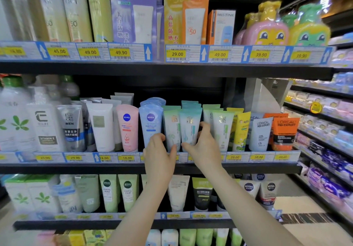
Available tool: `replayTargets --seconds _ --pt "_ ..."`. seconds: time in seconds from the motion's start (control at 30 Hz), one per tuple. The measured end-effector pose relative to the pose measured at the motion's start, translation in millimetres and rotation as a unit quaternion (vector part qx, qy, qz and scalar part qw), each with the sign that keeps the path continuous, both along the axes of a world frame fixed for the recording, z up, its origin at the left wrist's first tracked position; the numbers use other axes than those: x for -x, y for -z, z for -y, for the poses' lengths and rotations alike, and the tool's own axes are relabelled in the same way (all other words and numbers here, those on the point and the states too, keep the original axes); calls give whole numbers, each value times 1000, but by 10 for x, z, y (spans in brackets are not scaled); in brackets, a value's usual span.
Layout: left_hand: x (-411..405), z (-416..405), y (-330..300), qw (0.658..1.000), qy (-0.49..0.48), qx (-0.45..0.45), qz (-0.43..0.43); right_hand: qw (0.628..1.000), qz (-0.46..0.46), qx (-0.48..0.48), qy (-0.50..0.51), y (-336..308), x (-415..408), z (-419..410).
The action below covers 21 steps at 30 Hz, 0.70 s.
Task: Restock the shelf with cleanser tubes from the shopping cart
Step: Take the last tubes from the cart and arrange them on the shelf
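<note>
We see both hands up at the front edge of the middle black store shelf (76, 166), among upright cleanser tubes. Left hand (159, 154): fingers curled beside the pale-green-topped white plastic tube (171, 126), thumb tip touching its lower end; grip looks like a pinch on that tube. Right hand (203, 146): thumb across the bottom of the teal-topped white plastic tube (189, 125), fingers curled round its right side between it and the green-topped white tube (221, 129) next along, so this grip is grasping the teal-topped one. Both tubes stand cap-down at the shelf's front edge, touching each other, roughly mid-shelf, with more of the same kind lined up behind. Just left of them is the light-blue Nivea tube (150, 124), then the pink Nivea tube (127, 127). Toward the right end are a yellow tube (241, 131) and an orange L'Oreal Men Expert tube (284, 131). Yellow price tags (234, 157) run along the front rail. No cart in view.
</note>
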<state>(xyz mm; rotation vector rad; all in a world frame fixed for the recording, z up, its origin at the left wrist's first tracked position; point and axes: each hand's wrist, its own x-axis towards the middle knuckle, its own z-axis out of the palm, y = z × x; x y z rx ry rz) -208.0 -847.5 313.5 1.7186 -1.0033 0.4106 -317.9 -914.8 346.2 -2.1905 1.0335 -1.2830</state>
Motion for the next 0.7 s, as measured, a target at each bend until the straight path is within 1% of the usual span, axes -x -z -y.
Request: replayTargets --seconds 0.13,0.23,0.3,0.33,0.4,0.47,0.5,0.57,0.63,0.7 --pt "0 9 17 1000 -5 2 7 1000 8 -12 -7 12 7 20" --pt "-28 -74 -14 999 5 32 16 1000 23 4 -19 -44 61 -31" --pt "-136 -159 -46 996 -27 59 61 997 11 69 8 -151 119 -126" --pt "-203 -195 -65 993 -49 62 90 992 -2 126 29 -235 131 -176" --pt "-327 -224 -125 985 -94 38 138 966 -41 250 46 -435 72 -205" --pt "-415 -210 -229 975 -125 3 182 942 -98 318 44 -623 -94 -113" --pt "-451 -195 -301 969 -132 -11 207 936 -129 325 39 -700 -183 -60" --pt "-536 -152 -450 955 -139 -37 259 935 -173 309 23 -788 -319 55" --pt "-614 -107 -536 944 -142 -60 290 938 -193 287 10 -809 -379 150" --pt "-663 -73 -549 940 -138 -74 302 947 -192 256 -9 -824 -404 182"
